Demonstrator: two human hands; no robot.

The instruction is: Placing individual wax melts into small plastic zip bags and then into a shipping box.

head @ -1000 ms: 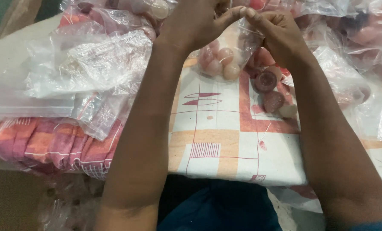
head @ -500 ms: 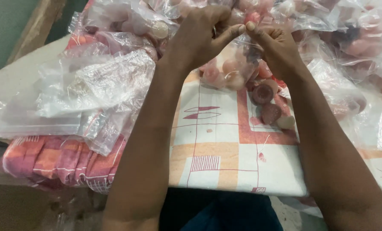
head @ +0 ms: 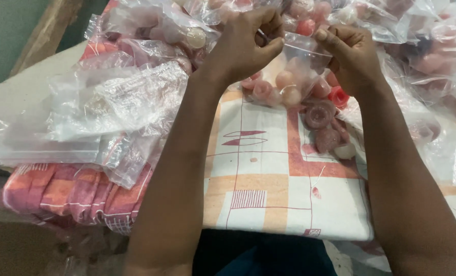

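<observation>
Head view shows both hands raised over the far half of the bench (head: 269, 204), which wears a cloth of orange, white and red squares. Left hand (head: 243, 46) and right hand (head: 353, 56) each pinch the top edge of a clear plastic bag (head: 297, 76), fingers closed tight on the film; the bag hangs between them, its pink and red round pieces (head: 284, 89) sagging onto the cloth. More loose pink pieces (head: 322, 125) lie just beside the right wrist. Filled bags (head: 422, 56) crowd the far and right edges. A stack of empty clear bags (head: 100, 112) covers the left edge. Bare cloth remains only near the body, between the forearms.
</observation>
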